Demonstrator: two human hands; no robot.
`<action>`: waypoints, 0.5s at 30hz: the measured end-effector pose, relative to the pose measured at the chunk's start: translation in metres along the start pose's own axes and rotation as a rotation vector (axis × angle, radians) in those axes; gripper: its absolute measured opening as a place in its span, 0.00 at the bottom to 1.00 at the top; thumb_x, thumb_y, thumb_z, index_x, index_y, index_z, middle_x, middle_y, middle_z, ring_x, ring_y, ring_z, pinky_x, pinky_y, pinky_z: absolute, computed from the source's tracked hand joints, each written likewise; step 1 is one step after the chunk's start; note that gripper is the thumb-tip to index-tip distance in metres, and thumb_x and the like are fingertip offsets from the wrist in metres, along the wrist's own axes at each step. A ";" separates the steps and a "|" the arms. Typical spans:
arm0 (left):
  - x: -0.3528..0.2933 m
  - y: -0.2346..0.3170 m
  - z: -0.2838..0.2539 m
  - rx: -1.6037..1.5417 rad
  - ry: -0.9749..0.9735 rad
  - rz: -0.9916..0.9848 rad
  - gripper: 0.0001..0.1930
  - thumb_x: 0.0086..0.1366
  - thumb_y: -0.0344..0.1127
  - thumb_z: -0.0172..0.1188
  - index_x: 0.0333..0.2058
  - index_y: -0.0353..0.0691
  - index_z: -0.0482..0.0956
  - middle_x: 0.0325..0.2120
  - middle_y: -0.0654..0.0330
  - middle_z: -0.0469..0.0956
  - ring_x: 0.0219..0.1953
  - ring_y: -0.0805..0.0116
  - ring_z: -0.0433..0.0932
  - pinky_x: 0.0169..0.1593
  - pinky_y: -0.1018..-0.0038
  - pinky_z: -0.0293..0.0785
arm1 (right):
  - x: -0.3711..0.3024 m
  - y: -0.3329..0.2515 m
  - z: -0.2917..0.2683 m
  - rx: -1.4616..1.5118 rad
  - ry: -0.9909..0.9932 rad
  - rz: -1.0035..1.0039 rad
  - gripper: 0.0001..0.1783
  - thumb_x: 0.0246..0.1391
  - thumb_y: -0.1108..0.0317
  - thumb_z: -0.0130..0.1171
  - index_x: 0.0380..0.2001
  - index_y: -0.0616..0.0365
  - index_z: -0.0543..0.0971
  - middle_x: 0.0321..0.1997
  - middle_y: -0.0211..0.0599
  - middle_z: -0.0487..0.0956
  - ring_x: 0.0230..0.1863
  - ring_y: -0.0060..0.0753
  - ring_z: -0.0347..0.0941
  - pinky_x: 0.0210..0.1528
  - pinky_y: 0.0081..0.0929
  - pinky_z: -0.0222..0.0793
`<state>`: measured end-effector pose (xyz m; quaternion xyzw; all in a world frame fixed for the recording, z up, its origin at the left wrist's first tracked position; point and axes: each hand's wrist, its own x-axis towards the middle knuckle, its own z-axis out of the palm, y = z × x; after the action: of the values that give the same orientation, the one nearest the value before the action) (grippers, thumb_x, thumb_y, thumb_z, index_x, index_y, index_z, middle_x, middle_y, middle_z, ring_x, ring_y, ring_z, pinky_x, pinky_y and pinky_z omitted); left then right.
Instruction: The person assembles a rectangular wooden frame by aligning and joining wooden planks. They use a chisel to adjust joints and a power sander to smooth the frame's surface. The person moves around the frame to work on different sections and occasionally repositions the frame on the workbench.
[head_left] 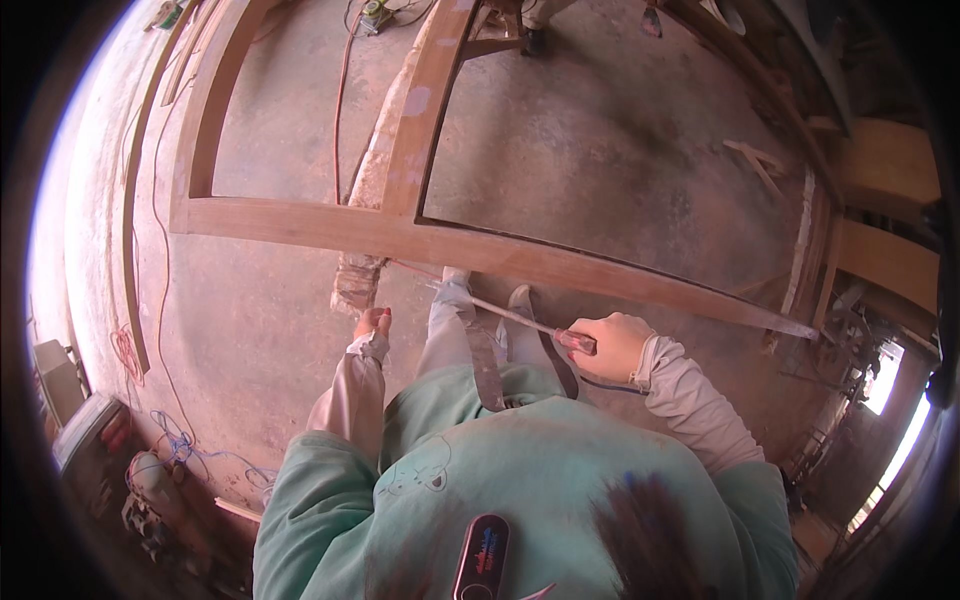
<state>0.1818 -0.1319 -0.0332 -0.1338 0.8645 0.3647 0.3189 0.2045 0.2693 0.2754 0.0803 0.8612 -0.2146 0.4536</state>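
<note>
Around me the concrete floor [600, 150] spreads across the workshop, grey-pink, stained and scuffed. Above it a big wooden frame [300, 222] takes up the middle, its near rail running crosswise in front of the person and barring the way to the floor beyond. A crossing bar splits it into two openings. Beneath passes a rough timber [357, 285], its near end sticking out on the person's side. A long wooden strip [135, 290] lies off to the left, and broad yellow-brown boards [885, 175] crowd the right edge. Farther out, a reddish hose [343, 90] trails over the floor, wood scraps [755, 160] lie at the right, and a blue cord [177, 435] sits tangled at the lower left. A small green device [375, 15] rests at the far side.

The long-shafted tool [520, 318] slants in front of the person's legs, just this side of the near rail; its tip is hard to make out. The right hand [615, 345] grips its reddish handle. The left hand [373, 322], fingers curled, is by the timber's end; whether it grasps anything I can't tell.
</note>
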 end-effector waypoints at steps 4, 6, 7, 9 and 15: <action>-0.001 0.013 -0.013 0.131 -0.110 0.018 0.17 0.62 0.48 0.58 0.41 0.40 0.79 0.33 0.50 0.81 0.38 0.56 0.80 0.43 0.65 0.74 | 0.006 -0.003 0.012 0.049 0.128 0.053 0.15 0.48 0.52 0.57 0.35 0.47 0.79 0.26 0.44 0.80 0.31 0.53 0.77 0.34 0.44 0.73; 0.011 -0.016 -0.009 0.088 -0.180 -0.001 0.17 0.62 0.47 0.57 0.40 0.40 0.79 0.32 0.51 0.81 0.37 0.58 0.81 0.42 0.66 0.74 | 0.007 -0.004 0.020 0.019 0.118 0.089 0.15 0.47 0.51 0.57 0.32 0.50 0.78 0.26 0.44 0.80 0.31 0.53 0.77 0.35 0.45 0.73; 0.017 -0.028 -0.006 0.023 -0.202 -0.010 0.16 0.63 0.46 0.57 0.40 0.40 0.79 0.32 0.52 0.82 0.36 0.60 0.81 0.41 0.67 0.74 | 0.006 -0.003 0.023 0.020 0.111 0.114 0.16 0.47 0.51 0.57 0.32 0.50 0.78 0.26 0.44 0.80 0.31 0.53 0.77 0.35 0.46 0.73; 0.023 -0.043 -0.002 -0.105 -0.245 -0.027 0.16 0.63 0.45 0.56 0.40 0.39 0.79 0.31 0.54 0.82 0.35 0.63 0.81 0.40 0.69 0.75 | -0.001 -0.002 0.026 0.033 0.098 0.158 0.16 0.48 0.50 0.56 0.32 0.51 0.78 0.27 0.45 0.80 0.33 0.53 0.77 0.36 0.46 0.72; 0.024 -0.018 -0.012 -0.245 -0.317 -0.046 0.16 0.65 0.43 0.55 0.41 0.35 0.78 0.30 0.55 0.81 0.33 0.67 0.80 0.38 0.73 0.77 | -0.051 0.045 0.049 0.134 0.162 0.331 0.20 0.47 0.49 0.57 0.32 0.55 0.79 0.29 0.51 0.80 0.35 0.56 0.77 0.38 0.44 0.72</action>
<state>0.1663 -0.1534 -0.0523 -0.1322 0.7494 0.4764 0.4405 0.2856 0.2910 0.2796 0.2678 0.8537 -0.1870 0.4055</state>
